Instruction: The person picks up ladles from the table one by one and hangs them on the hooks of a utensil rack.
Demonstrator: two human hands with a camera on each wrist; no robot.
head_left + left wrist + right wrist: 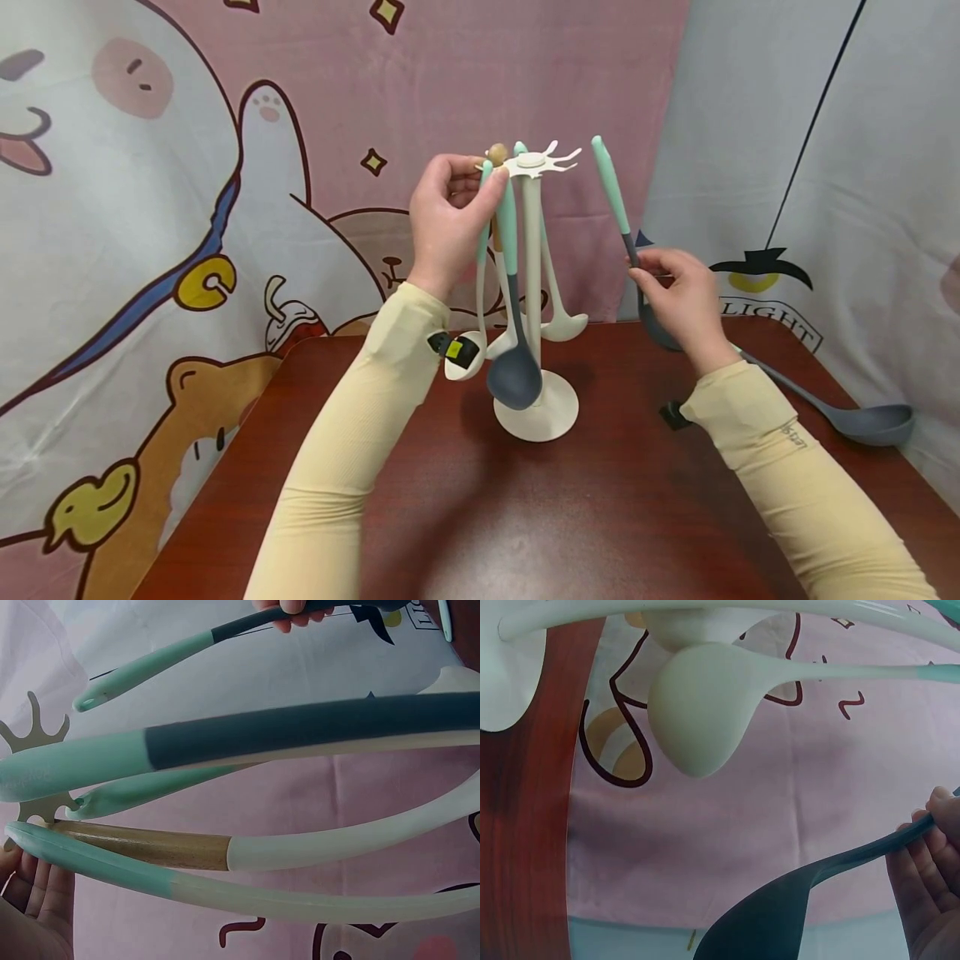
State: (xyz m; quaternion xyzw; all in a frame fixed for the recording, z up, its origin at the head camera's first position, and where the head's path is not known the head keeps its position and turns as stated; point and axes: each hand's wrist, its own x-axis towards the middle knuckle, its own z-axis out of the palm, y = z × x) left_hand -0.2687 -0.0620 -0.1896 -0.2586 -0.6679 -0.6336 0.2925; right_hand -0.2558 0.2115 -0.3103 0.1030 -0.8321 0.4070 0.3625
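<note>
A cream utensil rack [533, 250] stands on the table, with several utensils hanging from its pronged top. My left hand [453, 212] grips the top's left side, beside a mint handle tip; in the left wrist view its fingers [45, 889] reach behind the prongs. Hanging there are a dark grey spoon [515, 379], a wooden-handled utensil [165, 844] and white-headed ones such as a ladle [566, 327]. To the rack's right, my right hand [678, 300] pinches the dark neck of a mint-handled cooking utensil [611, 185], handle up. Its broad dark head [761, 922] is partly cut off.
A dark grey ladle [873, 423] lies on the table's right side, its handle passing behind my right wrist. The reddish-brown table [570, 517] ends at a cartoon-printed cloth backdrop [450, 75]. The rack's round base [536, 421] rests near the table's middle.
</note>
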